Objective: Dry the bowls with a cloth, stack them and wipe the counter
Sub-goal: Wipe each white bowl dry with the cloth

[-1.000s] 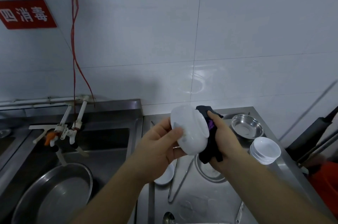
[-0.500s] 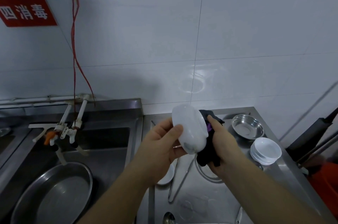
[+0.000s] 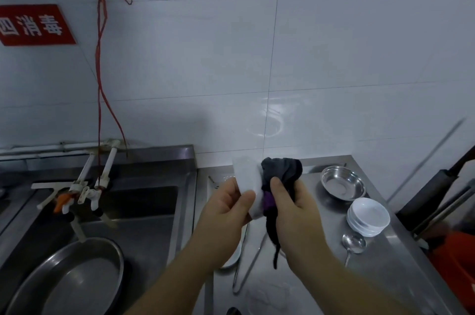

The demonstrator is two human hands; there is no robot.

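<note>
A white bowl [image 3: 248, 185] is held up on its side near the middle of the frame, a bit blurry. A dark cloth [image 3: 279, 178] with a purple patch presses against its right side and hangs down. Stacked white bowls [image 3: 368, 215] sit on the steel counter [image 3: 385, 276] at the lower right.

Both forearms rise from 6 o'clock, converging at centre. Left hand [image 3: 227, 208], toward 9 o'clock, pinches the bowl [image 3: 248, 181] between thumb and curled fingers. Right hand [image 3: 290, 204], toward 3 o'clock, grips the cloth [image 3: 281, 173], thumb up, against the bowl.
</note>
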